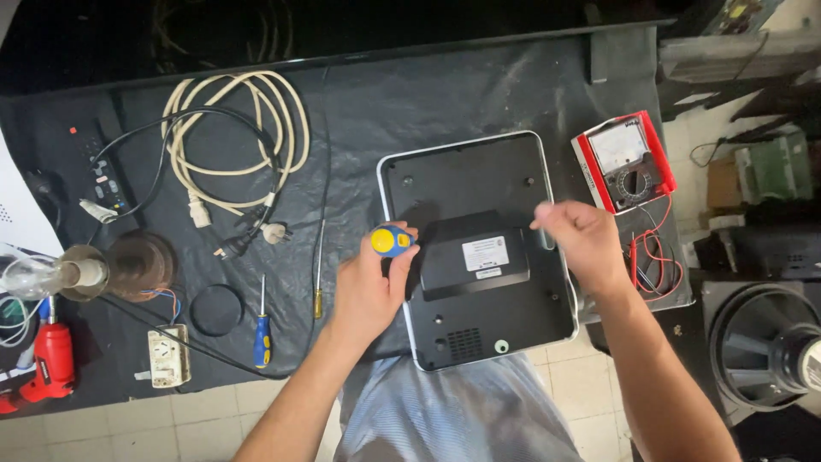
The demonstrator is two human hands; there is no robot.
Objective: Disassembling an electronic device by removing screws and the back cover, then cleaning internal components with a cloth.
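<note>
A black flat appliance (pixel 466 184) with a white rim lies bottom-up on the dark table cover, a white label at its middle. My left hand (pixel 368 287) is at its left edge, gripping a screwdriver by its yellow-and-blue handle (pixel 391 240). My right hand (pixel 580 239) hovers over the appliance's right edge, fingers pinched together; whether something small sits between them is not visible.
A red analog multimeter (pixel 624 160) with red and black leads (pixel 654 257) sits right of the appliance. Left of it lie a blue-handled screwdriver (pixel 262 329), a thin yellow-handled screwdriver (pixel 318 269), a black round lid (pixel 216 310), coiled cables (pixel 231 141), a wall socket (pixel 168 355) and a red tool (pixel 51 359).
</note>
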